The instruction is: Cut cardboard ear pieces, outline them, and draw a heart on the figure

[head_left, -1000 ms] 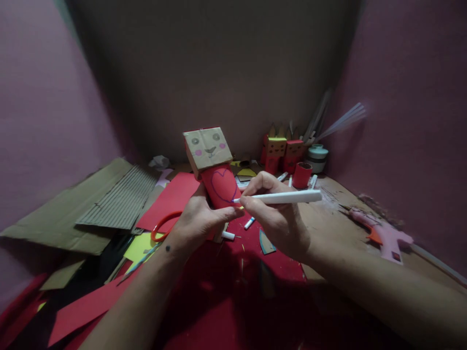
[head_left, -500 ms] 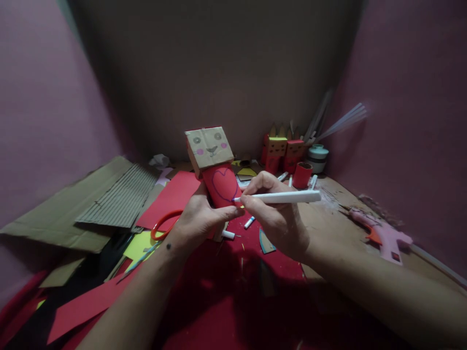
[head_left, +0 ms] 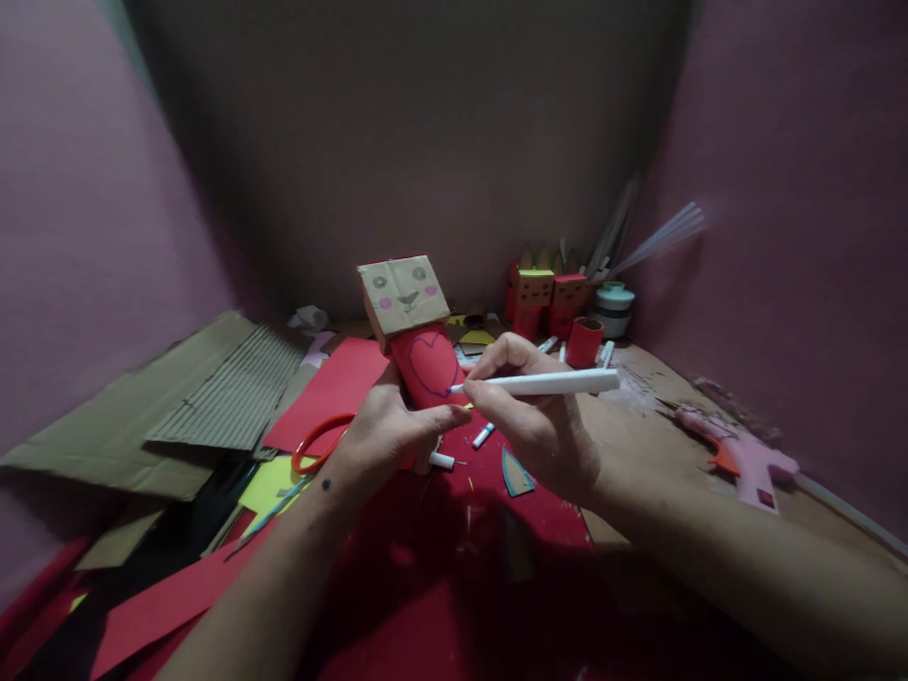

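My left hand point(head_left: 387, 421) grips a cardboard figure from below and behind, tilted a little back. Its box head point(head_left: 406, 298) bears a drawn animal face with pink cheeks, and its body is a red paper tube point(head_left: 424, 355) with a purple heart outline. Between the thumb and fingers of my right hand point(head_left: 529, 416) is a white marker point(head_left: 546, 382), its tip touching the heart's lower point. Below the figure lie a white marker cap point(head_left: 441, 461), a blue-and-white cap point(head_left: 483, 435) and a small blue-edged cardboard piece point(head_left: 516, 473).
Cardboard sheets point(head_left: 142, 407), red paper point(head_left: 330, 392) and orange-handled scissors point(head_left: 319, 443) lie at the left. At the back right stand similar red figures point(head_left: 533, 303), a red tube point(head_left: 585, 342) and a lidded jar point(head_left: 614, 307). A pink glue gun point(head_left: 744, 459) rests at the right.
The marker tip has moved slightly left along the bottom of the heart, and the purple line there looks a little thicker. Both grips are unchanged; the view has shifted slightly.
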A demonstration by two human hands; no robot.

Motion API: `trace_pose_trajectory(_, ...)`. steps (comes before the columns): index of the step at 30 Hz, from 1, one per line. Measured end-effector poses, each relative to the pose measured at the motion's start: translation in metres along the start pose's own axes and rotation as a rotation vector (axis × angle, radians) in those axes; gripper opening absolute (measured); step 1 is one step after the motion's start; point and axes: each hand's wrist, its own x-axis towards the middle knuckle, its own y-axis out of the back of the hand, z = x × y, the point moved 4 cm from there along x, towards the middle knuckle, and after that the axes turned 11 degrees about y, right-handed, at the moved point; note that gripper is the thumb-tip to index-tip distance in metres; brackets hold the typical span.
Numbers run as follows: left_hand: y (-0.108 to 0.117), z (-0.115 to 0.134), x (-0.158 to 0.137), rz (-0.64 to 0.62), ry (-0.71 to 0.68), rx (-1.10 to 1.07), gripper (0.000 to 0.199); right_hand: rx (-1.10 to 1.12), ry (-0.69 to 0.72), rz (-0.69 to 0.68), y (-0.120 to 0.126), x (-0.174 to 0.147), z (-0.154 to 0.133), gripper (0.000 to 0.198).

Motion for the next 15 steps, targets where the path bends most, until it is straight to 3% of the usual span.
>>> trace_pose_trajectory(15,0.0008,0.0088,-0.0009,0.119,-0.046,-0.028,0.039,-0.028,0.022,-0.041,-0.0037,-0.0013,0.0008,0.015)
